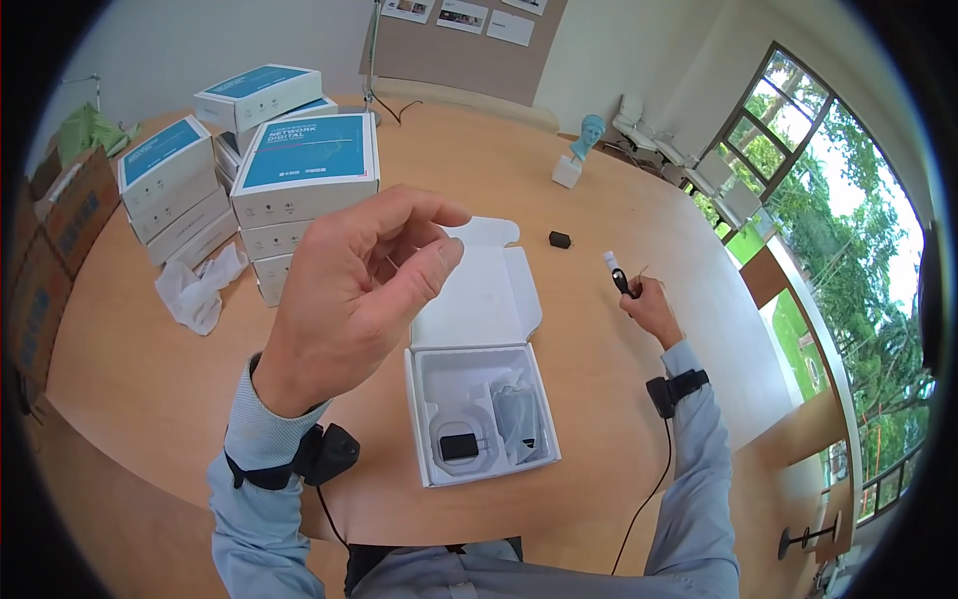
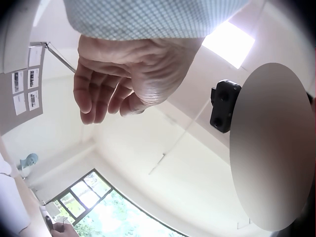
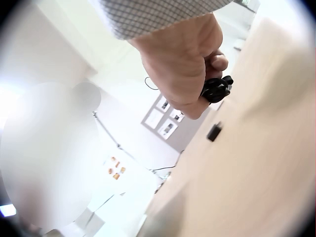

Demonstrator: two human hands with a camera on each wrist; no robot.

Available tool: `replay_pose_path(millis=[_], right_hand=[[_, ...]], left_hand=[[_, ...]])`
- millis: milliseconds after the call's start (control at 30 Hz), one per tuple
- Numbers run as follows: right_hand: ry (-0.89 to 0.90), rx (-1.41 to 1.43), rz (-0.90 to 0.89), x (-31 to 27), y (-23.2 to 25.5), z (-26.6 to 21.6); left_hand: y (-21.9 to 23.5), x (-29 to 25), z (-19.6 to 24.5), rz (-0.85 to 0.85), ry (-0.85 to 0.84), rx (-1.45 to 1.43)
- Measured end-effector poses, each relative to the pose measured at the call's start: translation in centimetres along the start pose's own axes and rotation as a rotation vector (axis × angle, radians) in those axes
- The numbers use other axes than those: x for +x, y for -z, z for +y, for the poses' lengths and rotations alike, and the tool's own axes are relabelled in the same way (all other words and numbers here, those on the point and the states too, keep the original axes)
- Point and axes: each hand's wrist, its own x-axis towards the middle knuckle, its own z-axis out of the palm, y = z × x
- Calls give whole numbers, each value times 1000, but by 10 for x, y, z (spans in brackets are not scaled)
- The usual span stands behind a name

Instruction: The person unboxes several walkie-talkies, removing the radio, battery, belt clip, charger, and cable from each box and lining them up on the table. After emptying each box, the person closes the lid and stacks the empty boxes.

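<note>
In the head view the left hand (image 1: 349, 290) is raised above the table, left of the open white box (image 1: 411, 399), its fingers loosely curved around nothing. The left wrist view also shows this hand (image 2: 128, 74) holding nothing. Out to the right, the right hand (image 1: 654, 311) pinches a coiled black cable (image 1: 622, 281) with a white piece (image 1: 610, 259) at its far end. The right wrist view shows the cable coil (image 3: 215, 91) at the fingertips of that hand (image 3: 180, 69). Inside the box lie a black adapter (image 1: 459, 446) and a bagged item (image 1: 516, 414).
A small black block (image 1: 560, 240) lies on the table (image 1: 559, 349) beyond the box. Blue-and-white boxes (image 1: 309, 150) are stacked at the left, beside a crumpled white bag (image 1: 200, 290). A blue bust (image 1: 589, 135) on a white base stands at the back.
</note>
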Motion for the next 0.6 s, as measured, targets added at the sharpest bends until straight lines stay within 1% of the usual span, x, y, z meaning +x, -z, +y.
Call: replay_pose_path(millis=[33,100,167,233,267,333,367,433,500,567,600], right_hand=[[57,120,13,-11,9,-32],[311,237,-19,-42,24,-104],[520,210,-134,-73,34,-173],[871,167,-162,-88,24,-210],[869,176,-149,-91,15,-221],[979,-55,-365,-98,0,-238],[981,-49,-356,-99,-9,-240],[1018,-223,-399,-96,-30,-237],[1016,-224,-405,-95,-41,-232],[1017,-223,-420,-95,-39,-234],[960,-136,-422,-97,-33,-234]], left_hand=[[-1,0,1,-1,9,-20],[-3,-1,1,2,18,-34],[-6,-1,0,-24,34,-48],[-9,-1,0,-39,40,-44],[-10,-2,1,-42,46,-51],[-10,-3,4,-51,45,-53],[-9,-3,6,-50,48,-68],[-8,-3,6,-55,49,-66],[-7,-2,5,-55,55,-71],[-6,-2,3,-57,52,-76],[-5,-2,2,-52,57,-76]])
